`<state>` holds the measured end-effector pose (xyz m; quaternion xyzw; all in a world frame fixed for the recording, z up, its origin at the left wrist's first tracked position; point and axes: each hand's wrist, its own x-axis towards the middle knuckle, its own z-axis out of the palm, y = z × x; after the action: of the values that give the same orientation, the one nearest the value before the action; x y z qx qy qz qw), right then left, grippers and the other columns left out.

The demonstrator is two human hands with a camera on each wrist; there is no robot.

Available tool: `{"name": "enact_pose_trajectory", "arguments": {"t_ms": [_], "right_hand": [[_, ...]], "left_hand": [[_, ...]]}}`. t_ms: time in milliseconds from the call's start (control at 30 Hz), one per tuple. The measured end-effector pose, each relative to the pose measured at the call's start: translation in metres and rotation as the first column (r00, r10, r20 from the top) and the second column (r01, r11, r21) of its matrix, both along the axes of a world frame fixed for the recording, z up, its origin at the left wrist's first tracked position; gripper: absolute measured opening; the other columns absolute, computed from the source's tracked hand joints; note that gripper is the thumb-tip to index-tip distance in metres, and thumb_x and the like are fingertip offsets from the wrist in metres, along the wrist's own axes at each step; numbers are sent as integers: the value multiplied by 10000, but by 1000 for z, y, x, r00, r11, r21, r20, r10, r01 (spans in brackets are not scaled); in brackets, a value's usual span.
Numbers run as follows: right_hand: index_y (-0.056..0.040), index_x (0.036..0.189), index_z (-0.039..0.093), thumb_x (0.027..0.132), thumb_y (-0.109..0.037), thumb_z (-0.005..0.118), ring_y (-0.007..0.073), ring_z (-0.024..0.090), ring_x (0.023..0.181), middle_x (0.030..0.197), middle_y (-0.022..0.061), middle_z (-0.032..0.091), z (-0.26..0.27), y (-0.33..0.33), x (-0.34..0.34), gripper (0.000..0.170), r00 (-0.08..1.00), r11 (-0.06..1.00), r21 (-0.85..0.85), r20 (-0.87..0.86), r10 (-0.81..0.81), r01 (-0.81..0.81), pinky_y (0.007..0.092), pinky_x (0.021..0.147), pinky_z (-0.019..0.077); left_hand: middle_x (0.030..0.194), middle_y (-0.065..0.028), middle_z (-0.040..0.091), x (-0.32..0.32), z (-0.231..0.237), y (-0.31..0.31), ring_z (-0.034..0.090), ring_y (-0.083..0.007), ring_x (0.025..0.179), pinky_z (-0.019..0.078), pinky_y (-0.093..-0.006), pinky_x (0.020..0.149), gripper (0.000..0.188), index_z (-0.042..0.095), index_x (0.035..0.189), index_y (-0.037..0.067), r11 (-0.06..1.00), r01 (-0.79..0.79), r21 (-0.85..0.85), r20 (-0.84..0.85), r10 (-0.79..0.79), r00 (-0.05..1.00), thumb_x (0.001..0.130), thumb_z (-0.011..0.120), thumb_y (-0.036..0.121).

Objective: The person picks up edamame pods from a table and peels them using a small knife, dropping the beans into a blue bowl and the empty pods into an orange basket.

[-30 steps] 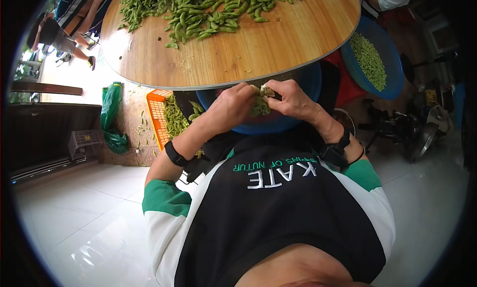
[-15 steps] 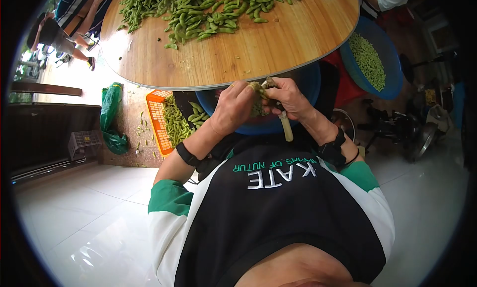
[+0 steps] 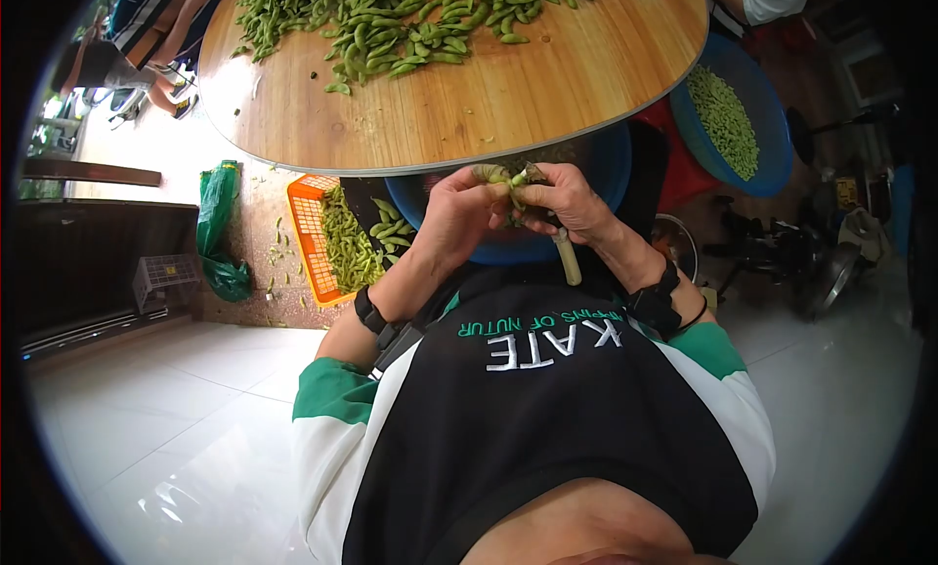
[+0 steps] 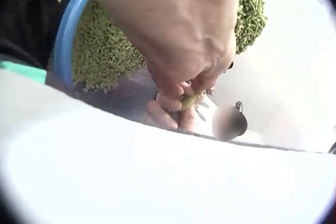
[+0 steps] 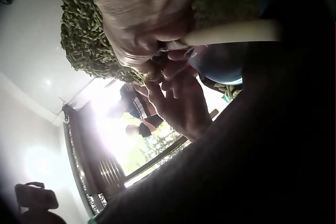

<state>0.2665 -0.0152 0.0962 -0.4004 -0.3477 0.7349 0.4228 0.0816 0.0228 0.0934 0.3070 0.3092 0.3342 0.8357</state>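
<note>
Below the table's near edge, my two hands meet over a blue basin (image 3: 619,164). Between the fingertips of my left hand (image 3: 457,211) is a green edamame pod (image 3: 518,179), also showing in the left wrist view as a small green piece (image 4: 189,99). My right hand (image 3: 575,201) has its thumb and finger at the same pod. It also grips a tool whose pale handle (image 3: 568,259) sticks out below the palm; the tool's other end is mostly hidden. In the left wrist view, shelled beans (image 4: 105,50) lie in the basin.
A heap of edamame pods (image 3: 391,27) covers the far part of the wooden table (image 3: 547,96). An orange crate (image 3: 305,233) of pods stands at left, beside a green bag (image 3: 220,233). At right is another blue tub (image 3: 777,125) with shelled beans. People are in the background.
The pale handle has come into view below my right hand. My left hand has turned, and its fingertips have shifted closer to the right thumb at the pod.
</note>
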Motion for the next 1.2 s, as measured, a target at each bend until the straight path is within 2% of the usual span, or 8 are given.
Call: {"name": "enact_pose_trajectory", "arguments": {"t_ms": [67, 200, 267, 367, 533, 667, 900, 1200], "right_hand": [[-7, 868, 590, 875, -148, 625, 72, 535, 490, 691, 50, 600, 0, 0, 0, 145, 1000, 1000, -22, -31, -5, 5, 191, 362, 362], [-15, 869, 588, 888, -171, 612, 67, 504, 468, 677, 41, 587, -5, -4, 1, 159, 1000, 999, -36, 2, 4, -4, 191, 352, 350], [-17, 875, 585, 892, -179, 608, 64, 494, 465, 675, 37, 579, -7, -4, 0, 164, 1000, 998, -54, -5, 12, -12, 193, 349, 343], [-1, 988, 560, 953, -238, 534, 65, 471, 491, 748, 66, 592, -6, -8, -3, 242, 999, 997, -70, 4, -42, 42, 175, 381, 344], [-14, 1115, 528, 984, -236, 459, 58, 470, 548, 816, 44, 570, -3, -18, -4, 267, 991, 995, 94, 128, -31, 19, 181, 414, 370], [-27, 1256, 500, 985, -212, 464, 40, 451, 536, 764, 14, 536, 14, -16, -6, 331, 997, 986, 161, 54, -56, 46, 182, 423, 377], [-28, 1291, 476, 986, -199, 469, 24, 433, 541, 761, 1, 539, 19, -17, -3, 350, 996, 993, 109, -74, 47, -39, 167, 435, 368], [-35, 1259, 524, 957, -122, 504, 18, 421, 510, 724, -7, 554, 25, -14, -9, 315, 997, 996, 91, -82, 10, -3, 159, 423, 343]], "left_hand": [[812, -55, 632, 4, 8, -4, 550, -123, 611, 459, -263, 564, 107, 602, 957, -6, 961, -44, -272, 160, 90, 983, 850, 604, 2], [832, -63, 637, -2, -1, -4, 569, -127, 644, 474, -276, 603, 110, 599, 968, 0, 964, 4, -264, 192, 48, 980, 860, 603, 23], [857, -75, 645, -5, 4, -2, 570, -125, 641, 475, -265, 567, 121, 592, 977, 3, 998, 61, -35, 6, -61, 998, 858, 602, 25], [861, -85, 654, -6, 14, 0, 589, -132, 653, 497, -265, 545, 121, 587, 974, 6, 997, 63, 52, -121, -56, 991, 855, 602, 25], [840, -78, 661, -13, 16, 5, 603, -129, 656, 504, -259, 527, 120, 598, 967, 2, 998, 33, 50, -110, -27, 994, 854, 614, 37], [784, -60, 658, -7, 12, 4, 572, -97, 604, 426, -215, 464, 84, 639, 896, -1, 1000, 6, -5, -69, -6, 998, 843, 654, 63], [710, -46, 639, -4, 11, 9, 499, -80, 495, 348, -198, 415, 58, 660, 806, 0, 998, -2, 62, -124, 9, 992, 816, 684, 51], [838, -65, 681, -3, 9, 3, 595, -75, 629, 440, -197, 488, 163, 674, 981, -15, 973, -109, 204, -86, 129, 988, 823, 670, 25]]}}
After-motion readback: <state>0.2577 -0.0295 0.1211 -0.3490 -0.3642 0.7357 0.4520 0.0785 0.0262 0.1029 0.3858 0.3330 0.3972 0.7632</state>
